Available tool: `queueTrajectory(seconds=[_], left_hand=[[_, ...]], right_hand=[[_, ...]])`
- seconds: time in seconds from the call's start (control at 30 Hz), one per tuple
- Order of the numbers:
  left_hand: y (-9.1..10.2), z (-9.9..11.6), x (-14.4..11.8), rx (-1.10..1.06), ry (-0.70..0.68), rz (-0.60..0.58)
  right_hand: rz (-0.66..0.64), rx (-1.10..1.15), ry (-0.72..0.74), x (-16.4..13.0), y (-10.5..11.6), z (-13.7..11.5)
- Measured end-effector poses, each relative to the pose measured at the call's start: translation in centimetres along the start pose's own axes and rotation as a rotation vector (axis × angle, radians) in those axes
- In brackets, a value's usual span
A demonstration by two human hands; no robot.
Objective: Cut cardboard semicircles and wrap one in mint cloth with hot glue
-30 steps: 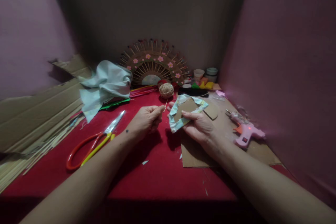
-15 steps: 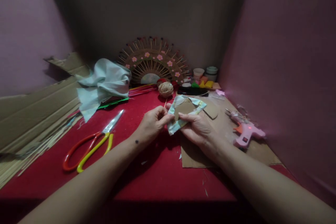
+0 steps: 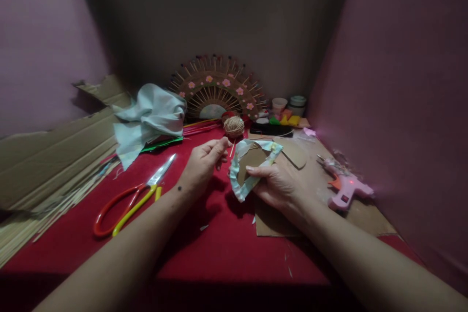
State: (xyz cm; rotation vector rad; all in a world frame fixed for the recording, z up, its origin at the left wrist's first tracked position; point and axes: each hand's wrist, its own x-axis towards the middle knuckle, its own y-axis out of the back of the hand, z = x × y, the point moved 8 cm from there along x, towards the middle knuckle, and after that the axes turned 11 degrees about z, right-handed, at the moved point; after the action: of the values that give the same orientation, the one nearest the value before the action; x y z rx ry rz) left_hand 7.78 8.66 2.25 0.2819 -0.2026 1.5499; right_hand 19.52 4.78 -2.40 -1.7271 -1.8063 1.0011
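A small cardboard piece, its edge wrapped in folded pale blue patterned fabric, is held over the red cloth. My right hand grips its lower right side, thumb on the bare cardboard and fingers underneath. My left hand is apart from it on the left, thumb and fingers pressed together. Whatever lies in that pinch, if anything, is too small to make out. Just beyond the left fingertips are a thin stick and a ball of twine.
Scissors lie left of my left forearm. A pink glue gun, its light red, rests on a cardboard sheet at right. Pale fabric, a decorated fan and small cups stand behind. Cardboard and thin sticks lie left.
My left hand has let go of the fabric edge and drawn off to the left. The wrapped piece has turned slightly in my right hand. The whole view has shifted a little.
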Motion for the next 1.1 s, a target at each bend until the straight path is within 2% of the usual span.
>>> queueTrajectory(seconds=[0.07,0.13,0.2,0.3,0.37,0.47,0.57,0.63,0.77,0.83,0.9,1.0,1.07,1.1], left_hand=[[-0.8,0.4,-0.4,0.023,-0.003,-0.079],[-1.2,0.8,-0.7,0.059,-0.020,-0.092],[-1.0,1.0,-0.9,0.097,-0.041,-0.034],[-0.4,1.2,-1.0,0.194,-0.153,0.081],[-0.3,1.2,-1.2,0.239,-0.212,0.116],[-0.7,0.9,-1.4,0.283,-0.249,0.074],[-1.2,1.7,-1.7,0.370,-0.379,0.023],[-1.5,1.9,-1.8,0.408,-0.411,0.000],[-1.6,1.4,-1.7,0.391,-0.319,-0.040],[-1.7,1.4,-1.7,0.270,-0.263,-0.097],[-1.5,1.7,-1.6,0.060,-0.188,-0.136],[0.1,1.8,-0.6,-0.252,-0.064,-0.033],[0.9,1.1,-0.1,-0.294,0.038,0.033],[0.8,0.5,0.0,-0.258,0.100,0.026]], right_hand=[[-0.027,-0.001,-0.008,0.0,-0.2,0.3],[-0.041,0.004,-0.022,0.0,-0.3,0.7],[-0.032,0.003,-0.042,0.1,-0.1,1.1],[-0.001,-0.005,-0.069,0.3,0.2,1.6],[0.006,-0.007,-0.075,0.3,0.3,1.7],[0.028,0.002,-0.080,0.4,0.6,1.8],[0.055,0.009,-0.080,0.5,0.9,1.8],[0.042,0.000,-0.083,0.5,0.9,1.8],[-0.018,-0.009,-0.092,0.5,0.5,1.7],[-0.023,-0.011,-0.091,0.5,0.4,1.6],[-0.020,-0.020,-0.091,0.4,0.4,1.4],[-0.016,-0.042,-0.100,0.3,0.4,1.2],[-0.021,-0.040,-0.093,0.1,0.3,1.1],[-0.027,-0.035,-0.088,0.0,0.1,1.1]])
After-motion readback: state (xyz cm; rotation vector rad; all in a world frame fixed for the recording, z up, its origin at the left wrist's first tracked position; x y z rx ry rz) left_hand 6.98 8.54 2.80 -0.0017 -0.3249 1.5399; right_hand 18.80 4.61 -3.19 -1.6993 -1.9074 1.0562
